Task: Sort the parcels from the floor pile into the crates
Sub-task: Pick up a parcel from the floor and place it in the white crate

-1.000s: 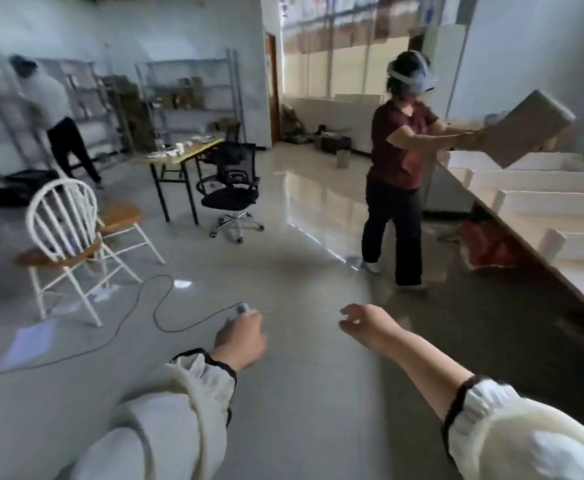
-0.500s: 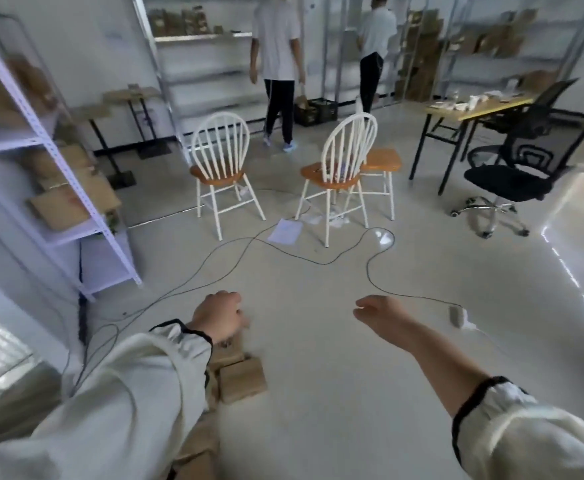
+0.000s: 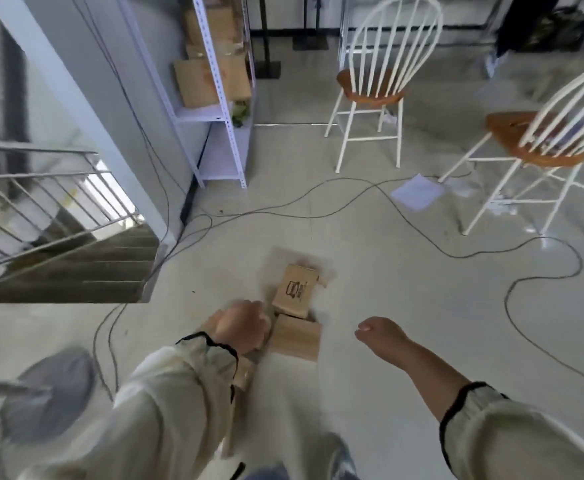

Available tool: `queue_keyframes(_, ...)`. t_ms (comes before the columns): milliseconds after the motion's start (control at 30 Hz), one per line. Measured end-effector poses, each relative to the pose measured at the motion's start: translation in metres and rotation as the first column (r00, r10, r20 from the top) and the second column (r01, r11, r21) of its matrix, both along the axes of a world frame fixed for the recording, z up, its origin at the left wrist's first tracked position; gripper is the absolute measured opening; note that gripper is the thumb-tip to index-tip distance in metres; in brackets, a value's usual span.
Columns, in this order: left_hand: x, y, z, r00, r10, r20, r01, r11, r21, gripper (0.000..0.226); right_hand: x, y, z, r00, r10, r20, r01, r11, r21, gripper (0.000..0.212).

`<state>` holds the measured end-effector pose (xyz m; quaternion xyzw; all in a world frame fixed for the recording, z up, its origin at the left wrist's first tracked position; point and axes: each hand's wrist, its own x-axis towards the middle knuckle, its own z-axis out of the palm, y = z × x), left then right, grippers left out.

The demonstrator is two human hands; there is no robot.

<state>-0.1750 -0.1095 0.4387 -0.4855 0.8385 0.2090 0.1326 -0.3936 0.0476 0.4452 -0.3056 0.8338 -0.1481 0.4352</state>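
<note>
A small pile of brown cardboard parcels lies on the pale floor just in front of me. A parcel with a dark printed logo (image 3: pixel 295 289) leans on a plain box (image 3: pixel 295 337), and a flat one (image 3: pixel 283 259) lies behind them. Another parcel (image 3: pixel 243 375) is partly hidden under my left sleeve. My left hand (image 3: pixel 240 327) hovers at the pile's left edge, fingers curled, holding nothing. To the right of the pile, my right hand (image 3: pixel 380 336) hangs loosely curled and empty. No crate is in view.
Black cables (image 3: pixel 318 202) snake across the floor around the pile. A metal shelf (image 3: pixel 214 109) with cardboard boxes stands behind it, two white chairs (image 3: pixel 370 91) (image 3: pixel 543 143) to the right, and a railed stairwell (image 3: pixel 58 244) drops away on the left. A white sheet (image 3: pixel 418 192) lies on the floor.
My view has swung left and downward, from the room and the other people to the parcel pile. Both hands are now low over the pile, still empty.
</note>
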Motion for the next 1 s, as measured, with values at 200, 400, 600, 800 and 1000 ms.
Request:
queue_keyframes(200,-0.047,-0.023,-0.203,0.995,-0.093,0.038,0.090,0.994,0.068,0.032,-0.026,-0.036,-0.207,0.947,-0.231,0.223,0.213,0.972,0.102,0.021)
queue_keyframes(400,-0.055,-0.054,-0.458,0.998,0.010,-0.060,0.003,0.977,0.213,0.037,-0.043,-0.042,-0.447,0.791,-0.531,0.304,0.443,0.839,0.316,0.057)
queue_keyframes(600,-0.081,-0.099,-0.609,0.998,0.030,-0.050,-0.025,0.994,0.105,0.058,-0.066,-0.114,-0.591,0.775,-0.499,0.388,0.433,0.866,0.249,0.061)
queue_keyframes(800,-0.091,-0.112,-0.651,0.979,0.193,-0.071,-0.189,0.980,0.061,0.070,-0.044,-0.153,-0.639,0.702,-0.489,0.518,0.489,0.859,0.149,0.045)
queue_keyframes(1000,-0.098,-0.115,-0.654,0.890,0.440,-0.123,-0.400,0.880,0.255,0.093,-0.058,-0.150,-0.642,0.726,-0.527,0.442,0.564,0.824,0.056,0.038)
